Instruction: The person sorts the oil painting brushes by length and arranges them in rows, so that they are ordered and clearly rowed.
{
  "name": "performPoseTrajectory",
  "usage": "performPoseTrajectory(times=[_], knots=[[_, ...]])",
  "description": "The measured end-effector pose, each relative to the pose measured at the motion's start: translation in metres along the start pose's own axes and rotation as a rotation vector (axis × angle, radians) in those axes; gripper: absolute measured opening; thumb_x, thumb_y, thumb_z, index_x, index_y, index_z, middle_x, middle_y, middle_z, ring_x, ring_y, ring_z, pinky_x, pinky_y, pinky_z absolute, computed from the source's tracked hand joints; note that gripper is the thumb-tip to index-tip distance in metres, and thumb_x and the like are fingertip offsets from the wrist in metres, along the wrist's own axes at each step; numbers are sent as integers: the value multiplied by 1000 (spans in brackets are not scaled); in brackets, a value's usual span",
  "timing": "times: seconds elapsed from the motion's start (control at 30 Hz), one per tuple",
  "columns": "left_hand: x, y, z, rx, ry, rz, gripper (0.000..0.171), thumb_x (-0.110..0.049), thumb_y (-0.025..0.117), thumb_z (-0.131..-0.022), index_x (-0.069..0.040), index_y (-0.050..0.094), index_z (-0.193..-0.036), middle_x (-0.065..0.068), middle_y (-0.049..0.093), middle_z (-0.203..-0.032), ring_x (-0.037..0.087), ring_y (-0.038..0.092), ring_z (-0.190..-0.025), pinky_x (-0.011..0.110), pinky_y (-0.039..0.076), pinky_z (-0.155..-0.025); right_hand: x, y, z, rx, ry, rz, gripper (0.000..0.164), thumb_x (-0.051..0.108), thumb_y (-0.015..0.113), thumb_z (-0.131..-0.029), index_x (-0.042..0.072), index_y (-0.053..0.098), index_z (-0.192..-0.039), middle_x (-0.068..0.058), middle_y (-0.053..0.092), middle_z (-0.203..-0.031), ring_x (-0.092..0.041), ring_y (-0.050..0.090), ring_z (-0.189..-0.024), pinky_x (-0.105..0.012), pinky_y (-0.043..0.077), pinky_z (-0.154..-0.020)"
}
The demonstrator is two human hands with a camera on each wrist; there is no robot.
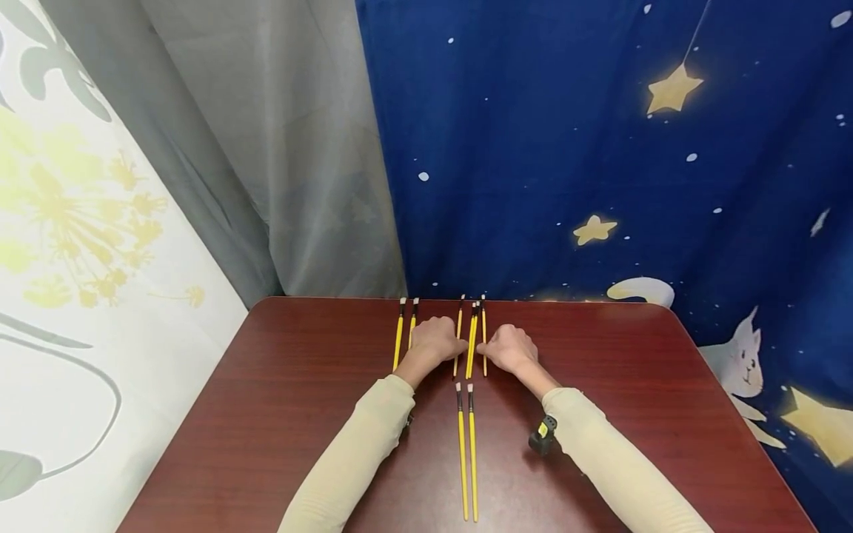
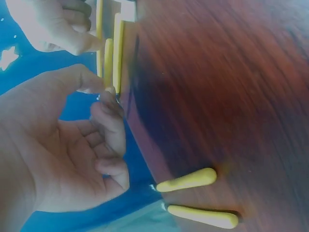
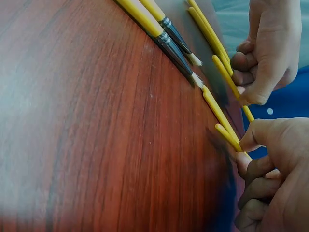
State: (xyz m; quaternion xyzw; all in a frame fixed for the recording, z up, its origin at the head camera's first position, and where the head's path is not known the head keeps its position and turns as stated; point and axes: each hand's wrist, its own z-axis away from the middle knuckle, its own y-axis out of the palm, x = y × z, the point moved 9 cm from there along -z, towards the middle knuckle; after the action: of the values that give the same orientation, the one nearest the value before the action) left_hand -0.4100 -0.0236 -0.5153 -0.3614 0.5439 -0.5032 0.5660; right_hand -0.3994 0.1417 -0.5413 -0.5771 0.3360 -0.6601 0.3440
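My left hand (image 1: 436,340) pinches a thin yellow paintbrush (image 1: 459,326) between thumb and forefinger, its bristles pointing to the far edge. Opposite it, my right hand (image 1: 511,348) pinches another yellow paintbrush (image 1: 484,329) in the same direction. Two paintbrushes (image 1: 472,344) lie close together between the hands. In the right wrist view, the right hand (image 3: 277,169) grips near the rounded handle end (image 3: 227,135), while the left hand (image 3: 273,48) holds its brush handle (image 3: 224,72). The curled left fingers (image 2: 113,125) show in the left wrist view.
Two paintbrushes (image 1: 399,337) lie left of the left hand, one partly hidden by it. Nearer the front, another pair of paintbrushes (image 1: 468,451) lies side by side on the reddish-brown table (image 1: 300,400). Grey and blue curtains (image 1: 500,185) hang behind the far edge.
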Motion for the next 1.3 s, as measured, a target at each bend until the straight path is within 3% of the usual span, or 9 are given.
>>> performPoseTrajectory(times=[0.17, 0.33, 0.6, 1.17, 1.3], knots=[[-7, 4, -4, 31, 7, 72, 46, -48, 72, -94, -18, 57, -62, -2, 47, -59, 20, 56, -60, 34, 41, -55, -2, 0, -1, -2, -31, -36, 42, 43, 77, -86, 20, 60, -55, 8, 51, -53, -17, 53, -59, -32, 39, -54], [-15, 7, -6, 37, 9, 103, 47, -48, 74, -93, -18, 55, -62, -2, 47, -59, 20, 55, -59, 33, 40, -55, -7, -3, 1, -12, -36, -49, 38, 42, 76, -86, 19, 65, -59, 5, 58, -58, -19, 57, -62, -32, 42, -56], [-24, 11, -12, 43, 4, 93, 42, -46, 73, -93, -18, 58, -66, -1, 48, -62, 19, 55, -58, 33, 41, -55, -11, -11, 1, -18, -31, -37, 30, 43, 76, -86, 18, 73, -70, 2, 71, -72, -20, 65, -70, -34, 47, -62], [-34, 17, -13, 50, 14, 39, 47, -46, 73, -93, -20, 52, -60, -2, 43, -59, 20, 55, -59, 34, 41, -56, -22, -6, -3, 41, -21, -27, 33, 44, 76, -87, 18, 72, -66, 2, 68, -67, -20, 63, -69, -33, 45, -62], [-37, 16, -13, 34, 18, 24, 45, -46, 74, -93, -20, 55, -61, -1, 46, -60, 21, 56, -61, 35, 43, -58, -31, 2, -15, 61, -72, -38, 37, 45, 75, -87, 19, 69, -61, 3, 63, -61, -20, 59, -64, -34, 44, -60]])
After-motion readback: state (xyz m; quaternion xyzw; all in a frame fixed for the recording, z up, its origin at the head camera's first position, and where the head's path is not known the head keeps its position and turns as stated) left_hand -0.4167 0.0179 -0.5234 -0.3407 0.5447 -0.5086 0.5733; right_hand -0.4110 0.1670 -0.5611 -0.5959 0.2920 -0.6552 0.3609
